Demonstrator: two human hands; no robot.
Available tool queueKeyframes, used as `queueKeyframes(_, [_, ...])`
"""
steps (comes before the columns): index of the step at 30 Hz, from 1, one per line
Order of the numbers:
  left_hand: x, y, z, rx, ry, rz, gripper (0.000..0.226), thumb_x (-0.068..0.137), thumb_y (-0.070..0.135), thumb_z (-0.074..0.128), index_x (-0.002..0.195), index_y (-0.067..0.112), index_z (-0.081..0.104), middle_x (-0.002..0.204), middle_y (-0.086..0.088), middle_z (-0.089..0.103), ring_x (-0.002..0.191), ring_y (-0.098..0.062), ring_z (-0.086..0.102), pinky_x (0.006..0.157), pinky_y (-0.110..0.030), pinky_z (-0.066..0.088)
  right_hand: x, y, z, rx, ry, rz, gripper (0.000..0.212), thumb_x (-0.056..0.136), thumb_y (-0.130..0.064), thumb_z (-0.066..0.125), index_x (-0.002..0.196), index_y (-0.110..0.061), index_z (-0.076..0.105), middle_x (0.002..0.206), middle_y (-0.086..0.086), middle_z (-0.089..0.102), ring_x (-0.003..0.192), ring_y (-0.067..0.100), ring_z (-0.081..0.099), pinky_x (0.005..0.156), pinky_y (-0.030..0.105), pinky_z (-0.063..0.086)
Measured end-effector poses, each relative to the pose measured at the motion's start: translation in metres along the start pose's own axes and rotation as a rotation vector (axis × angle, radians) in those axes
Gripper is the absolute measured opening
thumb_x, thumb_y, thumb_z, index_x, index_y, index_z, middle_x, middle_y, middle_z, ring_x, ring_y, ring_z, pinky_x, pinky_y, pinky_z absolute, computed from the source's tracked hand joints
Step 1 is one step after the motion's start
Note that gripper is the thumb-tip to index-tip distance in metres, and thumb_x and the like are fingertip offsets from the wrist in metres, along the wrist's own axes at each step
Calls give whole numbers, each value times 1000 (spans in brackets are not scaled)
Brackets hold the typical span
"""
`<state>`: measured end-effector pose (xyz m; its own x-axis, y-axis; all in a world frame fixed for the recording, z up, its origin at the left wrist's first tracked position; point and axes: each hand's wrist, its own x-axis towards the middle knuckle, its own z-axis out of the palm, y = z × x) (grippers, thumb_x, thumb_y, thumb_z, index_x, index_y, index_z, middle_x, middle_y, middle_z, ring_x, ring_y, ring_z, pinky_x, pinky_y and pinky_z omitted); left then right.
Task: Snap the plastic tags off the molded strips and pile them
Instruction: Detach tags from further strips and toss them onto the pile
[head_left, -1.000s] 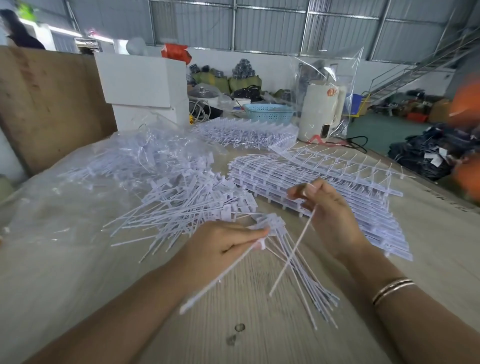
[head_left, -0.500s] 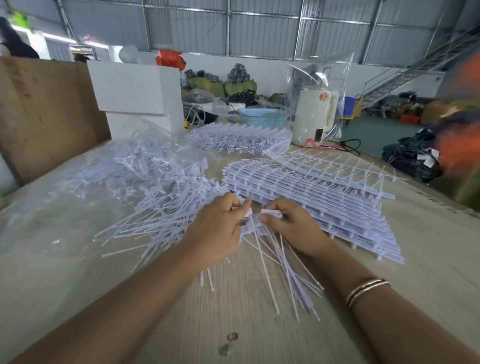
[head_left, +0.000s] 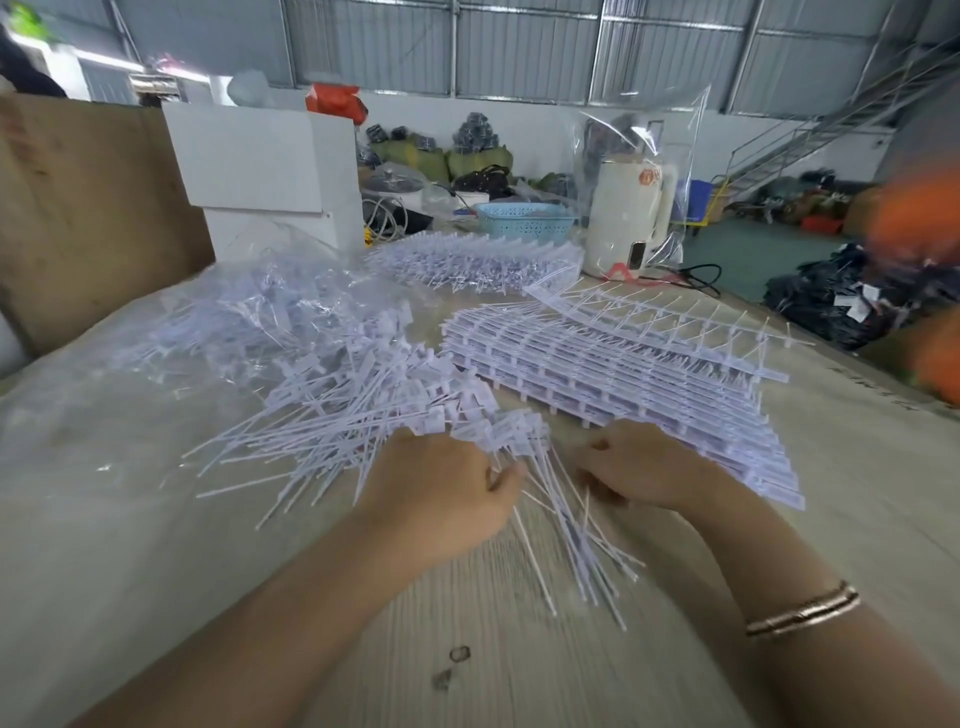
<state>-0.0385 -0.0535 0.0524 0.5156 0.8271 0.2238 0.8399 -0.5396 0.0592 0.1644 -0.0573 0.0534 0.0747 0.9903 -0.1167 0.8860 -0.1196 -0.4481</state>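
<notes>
A fanned bunch of loose white plastic tags (head_left: 563, 525) lies on the wooden table between my hands, heads away from me and thin tails toward me. My left hand (head_left: 441, 499) grips the bunch's left side, fingers curled at the tag heads. My right hand (head_left: 644, 467) has its fingers curled down onto the bunch's right side. A larger pile of snapped-off tags (head_left: 343, 415) spreads to the left. A stack of molded strips (head_left: 623, 374) with tags still attached lies just beyond my right hand.
A second stack of strips (head_left: 467, 260) sits farther back. A clear plastic bag of tags (head_left: 234, 322) lies at the left, a white box (head_left: 260, 166) behind it. A blue basket (head_left: 524, 221) and a white kettle (head_left: 628, 218) stand at the far edge.
My right hand held one tag raised a second ago; it came down to the bunch. Both hands now close in on the fanned tags, slightly nearer to me.
</notes>
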Motion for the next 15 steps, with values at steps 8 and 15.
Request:
queueKeyframes(8, [1, 4, 23, 100, 88, -71, 68, 78, 76, 8, 74, 21, 47, 80, 0, 62, 82, -20, 59, 82, -39, 36, -16, -30, 18, 437, -29, -146, 18, 86, 3, 49, 87, -11, 61, 78, 11, 67, 62, 13, 61, 65, 26, 54])
queueKeyframes(15, [1, 2, 17, 144, -48, -73, 49, 83, 66, 39, 87, 19, 55, 91, -1, 62, 93, -22, 58, 80, -37, 33, -15, -36, 27, 710, -135, -198, 35, 82, 16, 32, 83, -11, 55, 73, 9, 71, 62, 14, 63, 62, 24, 52])
